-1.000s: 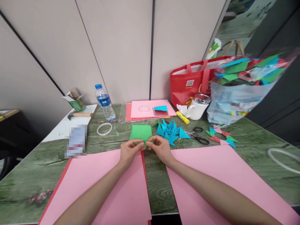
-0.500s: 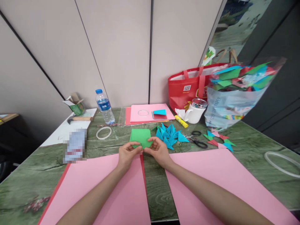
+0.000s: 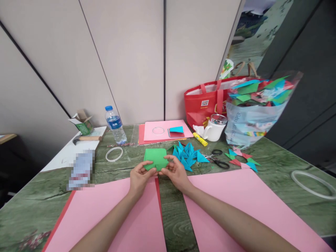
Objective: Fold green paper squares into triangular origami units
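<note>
A green sheet of paper point(image 3: 155, 156), folded or stacked, is held upright-tilted between both hands near the table's middle. My left hand point(image 3: 140, 176) pinches its lower left edge, and my right hand point(image 3: 176, 170) grips the lower right edge, thumbs close together at the bottom. Just right of the paper lies a pile of blue folded paper pieces point(image 3: 187, 154). Beneath my left forearm spreads a large pink sheet point(image 3: 105, 206) with a red one under it; another pink sheet point(image 3: 236, 199) lies under my right forearm.
Black-handled scissors point(image 3: 219, 163), a ring of coloured folded pieces point(image 3: 244, 156), a glue stick point(image 3: 200, 139) and a white mug point(image 3: 215, 130) stand or lie rightward. Behind are a red bag point(image 3: 194, 105) and a plastic bag of paper point(image 3: 244, 122). Leftward: a water bottle point(image 3: 115, 126) and hammer point(image 3: 88, 138).
The whole view has shifted slightly, so the table things appear a little lower and further left. Both hands still hold the green paper, with only slight finger movement.
</note>
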The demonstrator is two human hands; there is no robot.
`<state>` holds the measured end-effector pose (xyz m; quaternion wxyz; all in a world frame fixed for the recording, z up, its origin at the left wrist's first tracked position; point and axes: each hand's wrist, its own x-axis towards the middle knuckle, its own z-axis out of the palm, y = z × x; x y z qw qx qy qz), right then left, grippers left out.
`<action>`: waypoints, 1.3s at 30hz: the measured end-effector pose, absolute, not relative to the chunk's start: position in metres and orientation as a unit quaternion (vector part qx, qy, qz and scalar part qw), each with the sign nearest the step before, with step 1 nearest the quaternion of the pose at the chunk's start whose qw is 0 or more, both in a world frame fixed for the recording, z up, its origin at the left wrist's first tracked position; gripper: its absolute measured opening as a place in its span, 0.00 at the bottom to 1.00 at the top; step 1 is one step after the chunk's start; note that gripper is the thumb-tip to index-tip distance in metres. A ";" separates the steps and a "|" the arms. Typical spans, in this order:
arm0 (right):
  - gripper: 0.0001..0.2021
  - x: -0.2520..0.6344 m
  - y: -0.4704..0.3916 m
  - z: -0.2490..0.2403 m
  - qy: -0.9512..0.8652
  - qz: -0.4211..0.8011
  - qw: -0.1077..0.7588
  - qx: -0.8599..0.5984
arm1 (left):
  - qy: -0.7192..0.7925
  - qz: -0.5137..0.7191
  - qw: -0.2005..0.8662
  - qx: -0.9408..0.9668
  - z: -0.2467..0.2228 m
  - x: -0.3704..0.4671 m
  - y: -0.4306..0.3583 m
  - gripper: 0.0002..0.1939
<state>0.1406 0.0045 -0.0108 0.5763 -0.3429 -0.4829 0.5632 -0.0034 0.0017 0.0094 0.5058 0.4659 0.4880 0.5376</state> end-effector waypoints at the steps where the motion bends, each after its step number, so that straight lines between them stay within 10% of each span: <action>1: 0.20 0.141 0.004 -0.011 -0.488 0.547 0.583 -0.350 | 0.484 0.531 0.506 0.477 0.009 -0.004 0.002 0.20; 30: 0.17 0.145 0.004 -0.012 -0.564 0.423 0.559 -0.436 | 0.510 0.510 0.379 0.580 0.005 -0.009 0.005 0.19; 39: 0.05 0.148 0.000 -0.006 -0.635 0.289 0.564 -0.441 | 0.473 0.509 0.238 0.679 0.005 -0.013 0.006 0.04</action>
